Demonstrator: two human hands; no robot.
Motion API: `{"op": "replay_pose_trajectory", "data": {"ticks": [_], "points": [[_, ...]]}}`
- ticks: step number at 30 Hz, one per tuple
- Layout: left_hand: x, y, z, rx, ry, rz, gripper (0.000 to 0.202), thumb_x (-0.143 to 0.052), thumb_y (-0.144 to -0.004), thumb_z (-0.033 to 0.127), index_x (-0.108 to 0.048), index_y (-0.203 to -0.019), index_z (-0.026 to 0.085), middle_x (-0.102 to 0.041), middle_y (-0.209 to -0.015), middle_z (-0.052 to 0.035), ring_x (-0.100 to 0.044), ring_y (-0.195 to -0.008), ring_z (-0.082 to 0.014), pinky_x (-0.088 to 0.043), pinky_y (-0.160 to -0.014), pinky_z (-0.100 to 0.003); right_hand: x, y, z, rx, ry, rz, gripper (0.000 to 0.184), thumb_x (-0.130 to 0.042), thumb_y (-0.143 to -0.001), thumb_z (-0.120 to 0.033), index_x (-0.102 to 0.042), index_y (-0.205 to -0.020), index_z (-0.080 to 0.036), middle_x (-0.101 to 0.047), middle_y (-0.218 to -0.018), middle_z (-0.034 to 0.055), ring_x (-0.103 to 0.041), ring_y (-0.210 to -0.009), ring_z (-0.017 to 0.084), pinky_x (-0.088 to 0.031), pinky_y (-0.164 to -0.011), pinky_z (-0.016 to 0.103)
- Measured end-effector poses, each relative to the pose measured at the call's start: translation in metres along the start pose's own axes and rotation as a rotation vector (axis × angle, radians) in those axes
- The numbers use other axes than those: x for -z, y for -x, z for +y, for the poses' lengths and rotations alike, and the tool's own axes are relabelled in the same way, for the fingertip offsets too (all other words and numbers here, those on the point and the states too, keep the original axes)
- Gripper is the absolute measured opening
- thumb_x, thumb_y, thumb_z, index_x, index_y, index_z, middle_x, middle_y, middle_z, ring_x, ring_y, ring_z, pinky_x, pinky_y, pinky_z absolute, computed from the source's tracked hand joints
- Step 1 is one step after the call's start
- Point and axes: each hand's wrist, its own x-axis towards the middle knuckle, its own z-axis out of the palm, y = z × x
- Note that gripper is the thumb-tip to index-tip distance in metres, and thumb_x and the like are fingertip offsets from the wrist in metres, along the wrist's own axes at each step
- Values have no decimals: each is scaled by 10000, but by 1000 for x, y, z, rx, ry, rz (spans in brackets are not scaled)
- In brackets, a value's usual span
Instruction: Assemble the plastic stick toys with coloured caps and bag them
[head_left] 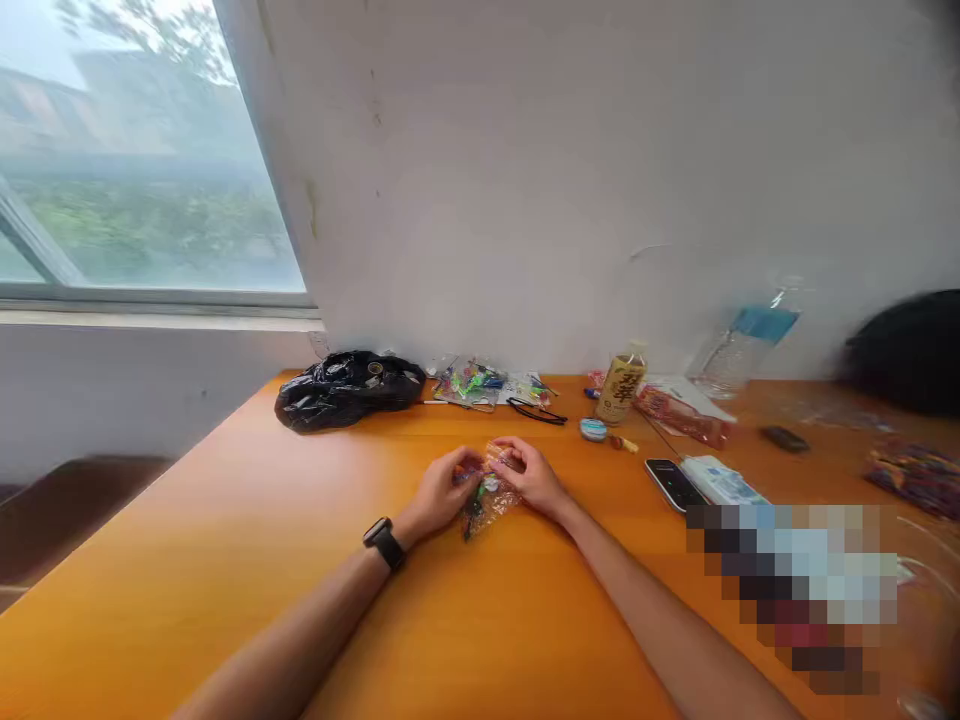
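Between my two hands, over the middle of the orange-brown table (375, 620), is a small clear plastic bag (495, 508). Inside it are small green, white and dark pieces, too small to name. My left hand (442, 490), with a black watch on its wrist, pinches the bag's left side. My right hand (531, 474) grips its upper right edge with bent fingers. The bag's lower end hangs down toward me. Part of its top is hidden behind my fingers.
A black plastic bag (349, 390) lies at the back left, beside several clear packets (472, 380). Black-framed glasses (536, 411), a round blue tin (592, 429), a drink bottle (621, 385) and a phone (675, 485) stand or lie to the right. A clear bottle (742, 350) leans farther back.
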Motion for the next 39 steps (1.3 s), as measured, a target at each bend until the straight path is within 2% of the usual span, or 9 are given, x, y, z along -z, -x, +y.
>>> {"op": "replay_pose_trajectory", "data": {"ticks": [4,8,15,19,21,24,28,35,39], "points": [[3,1,2,28,-6,39,352,-661,-977,442,-636,-1254,226,-734,-1205,-89,-711,-1059,-222,-577,-935,-352,6,-7,3,-61,-140,73,641,-869,-731,-504,-641,-1263,-229,-657,-843,-6,-641,-748,164,-554,-713,298],[3,1,-2,61,-23,23,643,-805,-850,534,-598,-1378,232,-721,-1244,-109,-702,-1109,-257,-574,-970,-385,9,-11,4,-112,-235,153,570,-858,-732,-543,-698,-1173,-218,-682,-824,20,-648,-700,174,-579,-675,320],[9,1,-6,28,52,14,531,-791,-872,476,-654,-1316,220,-723,-1233,-100,-710,-1076,-245,-575,-961,-377,9,-13,8,-112,-102,279,505,-793,-745,-535,-604,-1107,-237,-685,-716,-13,-624,-550,169,-481,-476,257],[15,1,-2,195,290,140,745,-890,-775,456,-581,-1406,208,-677,-1343,-150,-727,-1064,-249,-600,-912,-372,11,-15,3,-73,-258,279,469,-829,-695,-433,-521,-1015,-282,-699,-853,-24,-706,-716,186,-591,-615,298],[19,1,1,317,377,170,691,-903,-761,463,-634,-1323,165,-698,-1308,-175,-735,-1046,-260,-604,-898,-368,14,-16,1,-54,-357,295,496,-861,-640,-361,-520,-992,-286,-684,-923,-28,-719,-815,179,-623,-733,321],[26,-1,7,403,519,138,564,-933,-725,410,-695,-1150,125,-770,-1115,-160,-750,-928,-246,-609,-858,-360,20,-18,3,-68,-351,255,508,-868,-632,-330,-535,-1013,-291,-658,-964,-26,-715,-834,179,-627,-769,350],[40,-3,23,367,671,281,670,-971,-661,340,-656,-1222,153,-788,-984,-104,-739,-777,-190,-606,-752,-332,23,-18,10,-56,-52,50,430,-854,-642,-338,-588,-968,-249,-672,-898,3,-699,-813,202,-595,-781,377],[65,-35,69,65,157,197,385,-886,-742,506,-736,-737,151,-751,-753,-75,-677,-665,-178,-527,-624,-288,14,-15,5,30,164,-126,371,-725,-716,-244,-682,-1083,-210,-755,-990,55,-698,-952,227,-539,-906,379],[70,-61,83,-105,-146,174,364,-801,-828,517,-741,-734,171,-733,-740,-40,-646,-690,-161,-470,-635,-259,13,-12,2,-28,63,-221,397,-707,-711,-240,-696,-1107,-209,-770,-1027,56,-719,-965,238,-555,-885,372]]}}
